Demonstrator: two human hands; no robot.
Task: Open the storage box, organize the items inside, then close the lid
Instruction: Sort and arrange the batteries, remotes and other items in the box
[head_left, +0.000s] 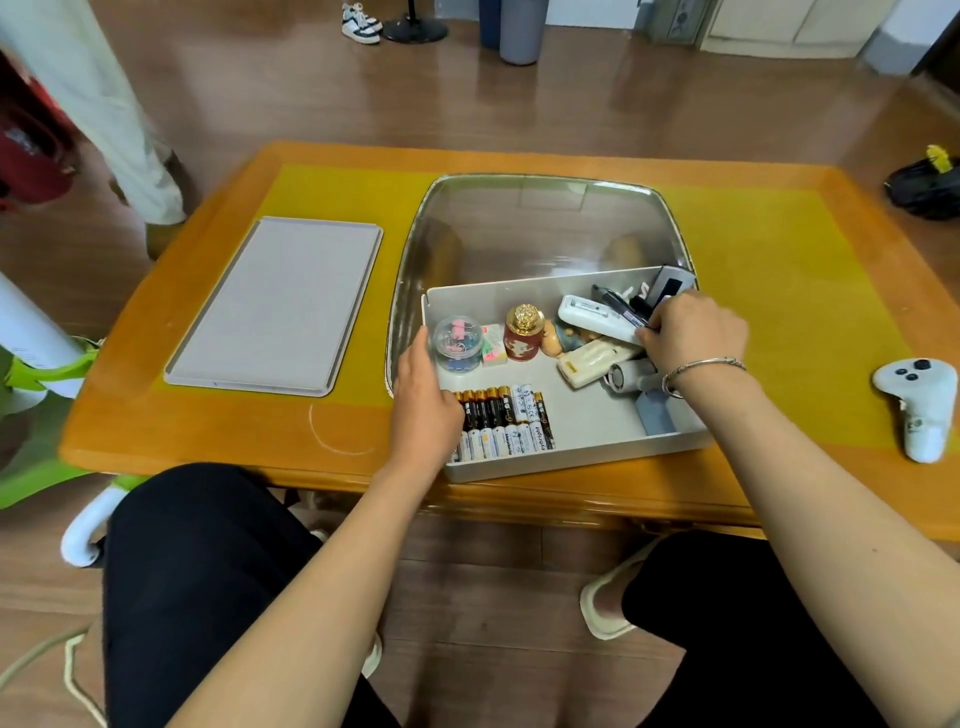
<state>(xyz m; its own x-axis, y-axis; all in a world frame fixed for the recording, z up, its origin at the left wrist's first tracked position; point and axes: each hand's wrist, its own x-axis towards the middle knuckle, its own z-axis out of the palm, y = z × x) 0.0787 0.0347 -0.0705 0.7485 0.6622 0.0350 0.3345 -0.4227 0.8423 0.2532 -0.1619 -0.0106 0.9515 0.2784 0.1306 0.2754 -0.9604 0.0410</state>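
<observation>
1. We note the counter, a wooden surface with a yellow mat, carrying every task item.
2. We locate the storage box at the near middle edge of the counter. It stands open, so the opening step is done.
3. We locate the lid lying flat on the counter, well apart to the left of the box. Closing is not yet done.
4. We judge the left half of the box sorted: the batteries lie in neat rows at the near wall, with a clear jar of clips and a small red bottle behind them.
5. We judge the right half unsorted: a white device, markers and other small items lie in a loose pile.
6. The left hand rests with relaxed fingers against the batteries and grips nothing.
7. The right hand curls its fingers over the pile, apparently pinching a dark marker.
</observation>
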